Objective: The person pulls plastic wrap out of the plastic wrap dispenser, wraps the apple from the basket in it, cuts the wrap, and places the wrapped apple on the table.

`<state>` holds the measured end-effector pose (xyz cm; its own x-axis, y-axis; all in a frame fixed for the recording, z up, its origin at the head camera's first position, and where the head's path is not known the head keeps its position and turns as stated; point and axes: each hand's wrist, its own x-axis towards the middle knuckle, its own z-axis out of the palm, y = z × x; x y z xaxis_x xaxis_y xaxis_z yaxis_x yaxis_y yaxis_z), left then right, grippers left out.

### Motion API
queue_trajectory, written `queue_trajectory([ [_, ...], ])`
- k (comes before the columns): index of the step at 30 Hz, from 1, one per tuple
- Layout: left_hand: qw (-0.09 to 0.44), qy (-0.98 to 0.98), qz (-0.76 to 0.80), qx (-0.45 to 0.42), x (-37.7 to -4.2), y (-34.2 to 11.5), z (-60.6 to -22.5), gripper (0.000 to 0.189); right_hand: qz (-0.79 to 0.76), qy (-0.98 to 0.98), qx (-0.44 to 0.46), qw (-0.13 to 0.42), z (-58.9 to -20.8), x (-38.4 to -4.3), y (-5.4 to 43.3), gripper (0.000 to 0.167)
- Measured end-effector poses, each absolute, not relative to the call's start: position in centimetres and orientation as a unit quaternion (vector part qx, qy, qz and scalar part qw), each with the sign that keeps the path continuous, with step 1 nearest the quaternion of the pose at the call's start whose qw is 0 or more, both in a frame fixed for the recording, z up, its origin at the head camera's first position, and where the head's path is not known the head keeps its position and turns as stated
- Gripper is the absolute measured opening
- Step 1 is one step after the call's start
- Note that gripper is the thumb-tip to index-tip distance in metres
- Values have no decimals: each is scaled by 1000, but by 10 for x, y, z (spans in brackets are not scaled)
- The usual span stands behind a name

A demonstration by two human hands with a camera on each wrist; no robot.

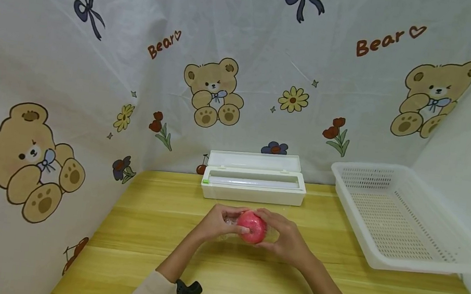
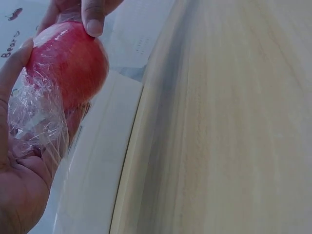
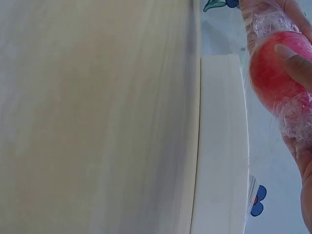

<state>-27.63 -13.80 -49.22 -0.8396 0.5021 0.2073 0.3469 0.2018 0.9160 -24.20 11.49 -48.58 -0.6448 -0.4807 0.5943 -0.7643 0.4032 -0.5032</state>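
A pinkish-red apple (image 1: pixel 254 228) is held between both hands above the table. Clear cling film (image 2: pixel 36 114) covers it and bunches in crumpled folds at its sides. My left hand (image 1: pixel 214 223) grips the wrapped apple from the left, its thumb lying across the front. On the other side my right hand (image 1: pixel 290 240) holds it, fingers over the top and thumb near the underside. In the right wrist view the film also gathers at both ends of the apple (image 3: pixel 268 73). Parts of both hands are cut off in the wrist views.
Behind the hands stands a white cling film box (image 1: pixel 251 196), lid raised, a roll inside. A white perforated plastic basket (image 1: pixel 431 265) sits at the right. The wood-grain table (image 1: pixel 155 235) meets a bear-printed cloth (image 1: pixel 256 120) at the back and left.
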Motion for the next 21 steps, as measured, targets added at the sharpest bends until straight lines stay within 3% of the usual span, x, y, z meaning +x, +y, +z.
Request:
queue_trajectory([
  [5,50,800,528,281,-275,-136,-492,57,398,-815,377,188,-488,-245,116,79],
  [13,-90,806,467,352,-277,-135,-487,61,421,-823,345,164,-489,-246,119,80],
  [21,-122,766,467,424,-278,-134,-490,66,422,-841,308,138,-491,-248,122,78],
])
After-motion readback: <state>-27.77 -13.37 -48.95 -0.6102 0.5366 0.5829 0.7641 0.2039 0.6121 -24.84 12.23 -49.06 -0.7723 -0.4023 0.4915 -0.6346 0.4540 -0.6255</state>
